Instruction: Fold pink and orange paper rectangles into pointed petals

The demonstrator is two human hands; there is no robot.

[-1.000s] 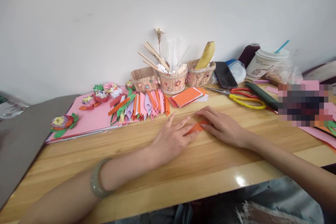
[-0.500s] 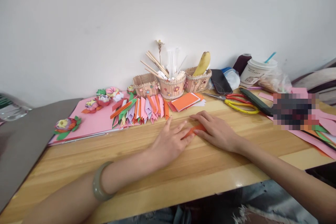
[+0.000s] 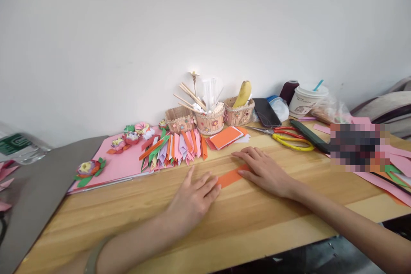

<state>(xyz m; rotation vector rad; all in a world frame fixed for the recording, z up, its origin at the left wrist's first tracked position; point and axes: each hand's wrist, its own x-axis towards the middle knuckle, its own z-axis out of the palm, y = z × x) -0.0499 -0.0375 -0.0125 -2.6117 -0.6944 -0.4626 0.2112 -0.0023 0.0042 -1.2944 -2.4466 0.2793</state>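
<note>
A strip of orange paper (image 3: 231, 178) lies on the wooden table between my two hands. At its left end rests my left hand (image 3: 195, 197), open, with the fingers spread and the fingertips touching the paper's edge. My right hand (image 3: 265, 170) covers the right end, its thumb on the paper and its other fingers stretched out on the far side. How much of the strip runs under the right hand is hidden. Just beyond lie a small pile of orange and white paper rectangles (image 3: 226, 138) and a row of folded coloured paper pieces (image 3: 175, 150).
Three small baskets stand by the wall, one holding a banana (image 3: 243, 94). Scissors (image 3: 290, 138), a dark green long tool (image 3: 310, 136), a phone (image 3: 267, 112) and a lidded cup (image 3: 306, 102) are at the right. Paper flowers (image 3: 90, 168) sit on pink sheets (image 3: 112, 172) at the left.
My left hand has slid left and nearer to me, and more of the orange strip shows flat between the hands. My right hand stays nearly where it was. The view has tilted upward slightly.
</note>
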